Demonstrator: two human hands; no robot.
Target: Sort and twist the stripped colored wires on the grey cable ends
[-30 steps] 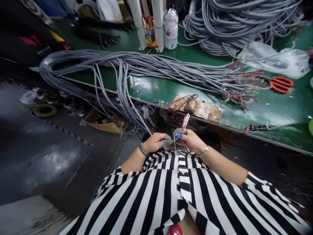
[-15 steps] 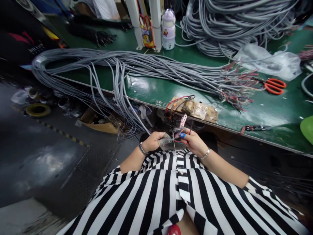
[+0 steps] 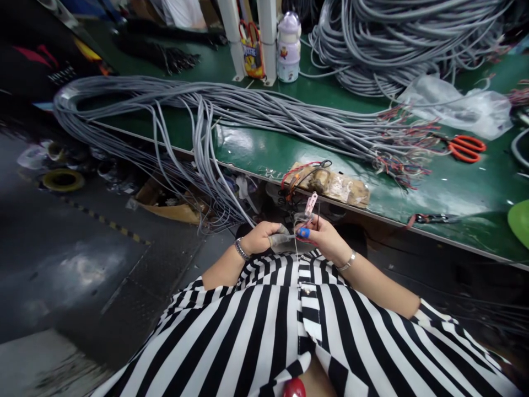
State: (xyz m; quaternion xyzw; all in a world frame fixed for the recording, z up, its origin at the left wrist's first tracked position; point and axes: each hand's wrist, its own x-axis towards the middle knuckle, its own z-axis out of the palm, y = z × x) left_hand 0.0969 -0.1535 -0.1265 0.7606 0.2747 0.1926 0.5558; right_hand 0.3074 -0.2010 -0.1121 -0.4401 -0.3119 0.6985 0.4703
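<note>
Just in front of my striped shirt, my left hand (image 3: 263,237) is closed round the end of a grey cable (image 3: 247,216) that runs down from the bundle on the bench. My right hand (image 3: 327,240), with blue tape on a finger, pinches the thin coloured wires coming out of that cable end. One white wire (image 3: 296,251) hangs down between the hands. Right above my right fingers stands a narrow pinkish strip with small holes (image 3: 311,204); I cannot tell whether the fingers touch it.
A long bundle of grey cables (image 3: 256,107) lies across the green bench (image 3: 248,149), with stripped ends near red-handled scissors (image 3: 467,148). A taped block (image 3: 341,189) sits at the front edge. Cutters (image 3: 436,218), a bottle (image 3: 288,49), a plastic bag (image 3: 463,107) and a large cable coil (image 3: 397,38) are also there.
The fingers of my right hand have shifted slightly on the wires, and the blue tape shows more. My left hand keeps its hold. The view has tilted a little.
</note>
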